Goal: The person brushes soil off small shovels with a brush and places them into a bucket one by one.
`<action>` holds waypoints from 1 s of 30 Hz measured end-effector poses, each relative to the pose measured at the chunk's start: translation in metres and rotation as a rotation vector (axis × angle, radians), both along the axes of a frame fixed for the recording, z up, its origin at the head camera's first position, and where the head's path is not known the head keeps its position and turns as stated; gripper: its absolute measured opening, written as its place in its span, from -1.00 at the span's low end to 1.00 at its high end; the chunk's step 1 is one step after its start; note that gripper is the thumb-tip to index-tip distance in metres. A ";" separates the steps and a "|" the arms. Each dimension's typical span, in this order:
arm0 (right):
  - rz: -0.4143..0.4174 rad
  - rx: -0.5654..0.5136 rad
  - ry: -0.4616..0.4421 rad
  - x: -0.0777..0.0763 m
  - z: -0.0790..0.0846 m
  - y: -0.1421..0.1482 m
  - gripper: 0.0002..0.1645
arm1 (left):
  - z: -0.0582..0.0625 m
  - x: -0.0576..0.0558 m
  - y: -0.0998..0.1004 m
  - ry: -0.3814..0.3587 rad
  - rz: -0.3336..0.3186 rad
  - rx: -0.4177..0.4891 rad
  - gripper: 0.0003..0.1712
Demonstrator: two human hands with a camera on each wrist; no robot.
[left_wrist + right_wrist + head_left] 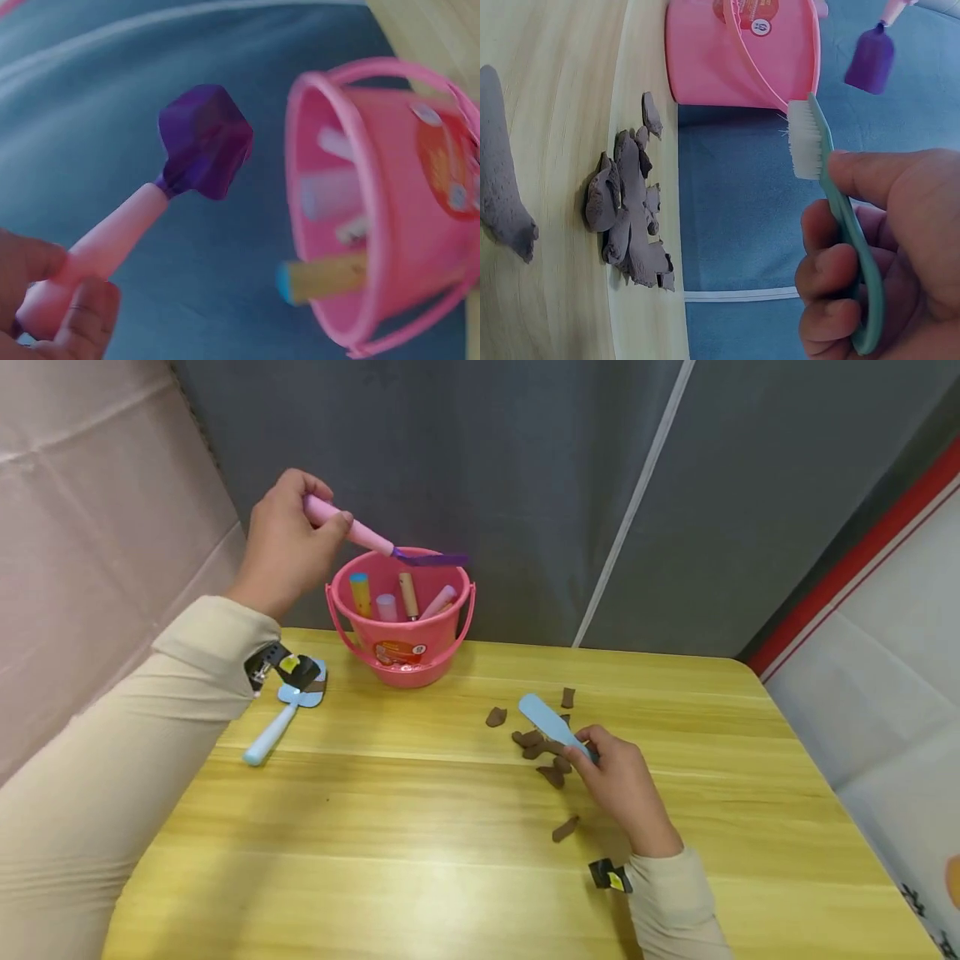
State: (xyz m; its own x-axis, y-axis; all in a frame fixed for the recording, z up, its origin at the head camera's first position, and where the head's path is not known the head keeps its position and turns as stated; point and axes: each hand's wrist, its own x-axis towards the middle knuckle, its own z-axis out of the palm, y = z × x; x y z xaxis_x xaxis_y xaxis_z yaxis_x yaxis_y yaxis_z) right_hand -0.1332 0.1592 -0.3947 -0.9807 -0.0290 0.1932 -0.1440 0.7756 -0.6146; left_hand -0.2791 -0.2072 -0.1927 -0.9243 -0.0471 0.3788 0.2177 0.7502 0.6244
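Observation:
My left hand grips the pink handle of a toy shovel, holding it up beside and over the rim of a pink bucket. The shovel's purple blade shows fully in the left wrist view. Low over the table, my right hand holds a pale blue-green brush, fingers curled round its handle. White bristles are plain in the right wrist view. Near and below the brush lie several brown clay pieces, some clumped together.
Inside the bucket stand several tool handles, among them a yellow one and a wooden one. A light blue toy shovel lies on the wooden table at the left. A grey curtain hangs behind the table.

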 end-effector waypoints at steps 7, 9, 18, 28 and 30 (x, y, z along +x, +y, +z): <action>0.009 0.005 -0.007 0.000 0.000 -0.002 -0.77 | -0.028 -0.038 -0.011 0.078 0.049 -0.033 -0.49; 0.015 0.007 -0.018 0.001 -0.001 -0.003 -0.76 | -0.037 -0.043 -0.015 0.071 0.042 -0.041 -0.52; 0.025 0.015 -0.031 0.003 -0.004 -0.005 -0.78 | -0.067 -0.044 -0.029 0.003 -0.043 -0.105 -0.58; 0.037 0.021 -0.037 0.005 -0.004 -0.006 -0.80 | -0.073 -0.041 -0.036 -0.109 -0.154 -0.216 -0.52; 0.039 0.019 -0.043 0.005 -0.004 -0.006 -0.80 | -0.074 -0.040 -0.040 -0.108 -0.143 -0.203 -0.48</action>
